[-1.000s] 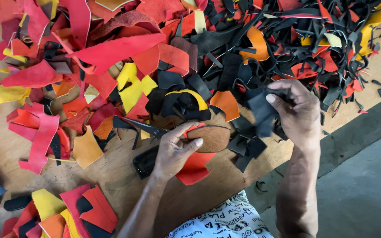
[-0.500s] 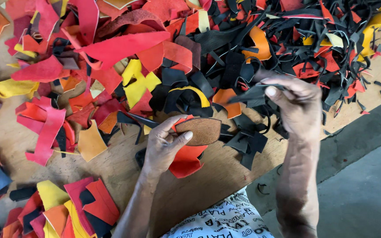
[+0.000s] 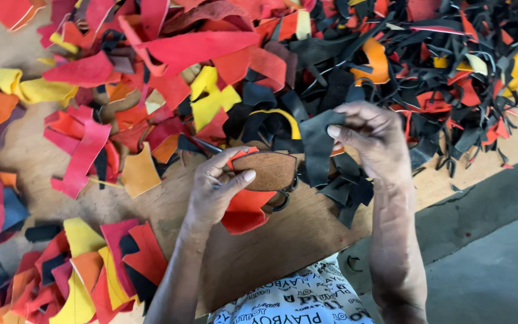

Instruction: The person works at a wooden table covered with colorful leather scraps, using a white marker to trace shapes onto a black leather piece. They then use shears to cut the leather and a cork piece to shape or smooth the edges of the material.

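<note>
My left hand (image 3: 216, 191) pinches a brown oval leather-like template (image 3: 266, 170) together with a red scrap (image 3: 246, 210) that hangs below it, above the wooden board (image 3: 271, 252). My right hand (image 3: 372, 139) holds up a dark grey scrap (image 3: 319, 144) by its top edge, just right of the brown template. Both hands hover in front of a big heap of red, orange, yellow and black offcuts (image 3: 283, 66).
More coloured scraps (image 3: 85, 264) lie at the lower left and a yellow folded piece (image 3: 28, 89) at the left. The board's right edge (image 3: 481, 174) drops to a grey concrete floor (image 3: 487, 258). My patterned white shirt (image 3: 289, 297) shows at the bottom.
Both hands rose from the board. My left hand lifted the brown template with the red scrap, and my right hand pulled a dark grey scrap out of the heap and brought it closer.
</note>
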